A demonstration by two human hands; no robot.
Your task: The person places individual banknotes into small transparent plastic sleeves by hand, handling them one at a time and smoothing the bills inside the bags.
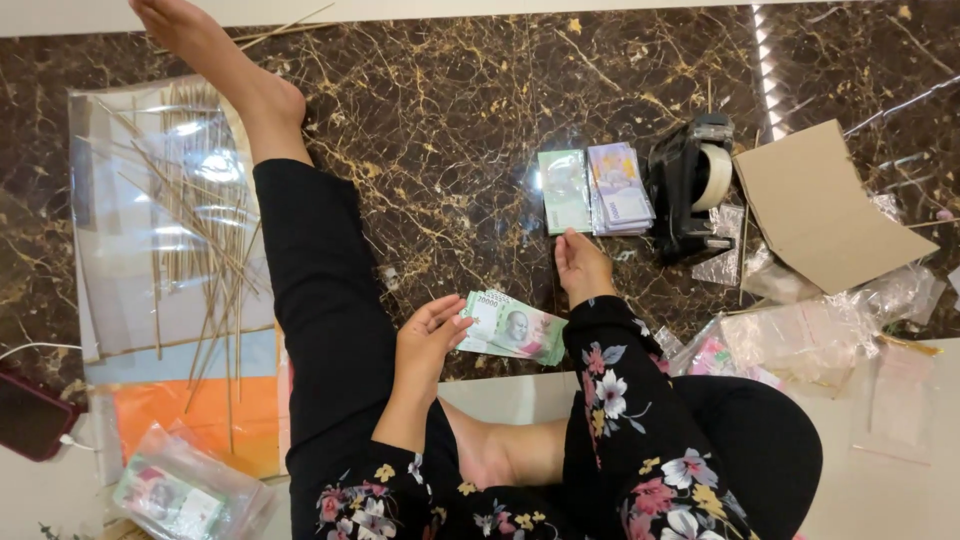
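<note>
My left hand (428,338) holds a fan of green banknotes (515,328) above the dark marble floor. My right hand (580,263) reaches forward, palm down, fingertips at the near edge of two banknote stacks on the floor: a green stack (563,190) and a purple-blue stack (620,187) beside it. My right forearm in a floral sleeve crosses over the right end of the held notes.
A black tape dispenser (693,185) stands right of the stacks, with a brown cardboard piece (822,205) and clear plastic bags (800,335) further right. My outstretched leg (300,250) lies left. Thin wooden sticks (205,215) rest on plastic sheets, with a bagged note bundle (175,495) and a dark red phone (30,415).
</note>
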